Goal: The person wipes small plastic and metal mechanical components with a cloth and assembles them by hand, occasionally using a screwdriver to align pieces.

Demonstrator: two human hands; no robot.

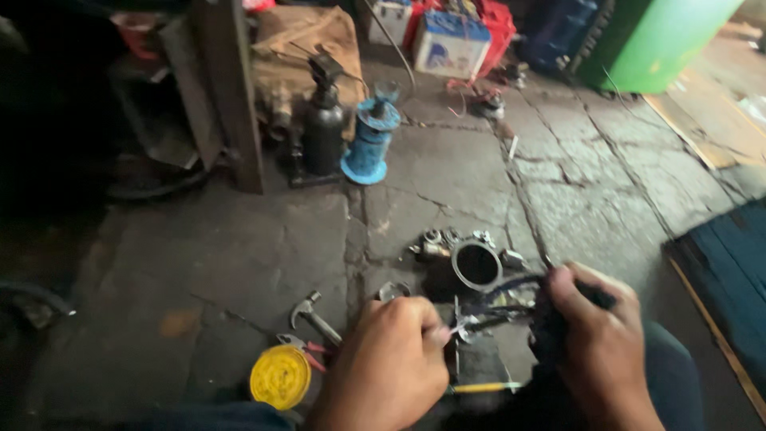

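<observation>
— What could go wrong here?

— As I judge it, the slim metal tool with a bright tip [461, 326] could slip. The left hand [391, 369] pinches it between curled fingers, and its tip sits right among the black rubbery cables [499, 299] that the right hand [600, 345] grips in a closed fist. A hard push might skid the tip off into the right hand's fingers, or nick a cable.

— So both hands are closed?

— Yes, neither is spread. The left is pressed around the tool; the right is wrapped tight on the dark bundle, whose exact shape I cannot make out because of blur.

— Where is all this held?

— Low over the cracked stone floor [447, 175], near its bottom edge in view, just in front of a grey metal housing with a round bore [476, 263].

— Anything else at risk?

— Loose things lie close by the left hand: a small steel hammer [311, 313], red-handled pliers [307, 348] and a round yellow tin [280, 376]. A jerked elbow could knock them, I think. A yellow-handled tool [485, 387] lies under the hands, and a dropped small part could be lost in the floor cracks.
</observation>
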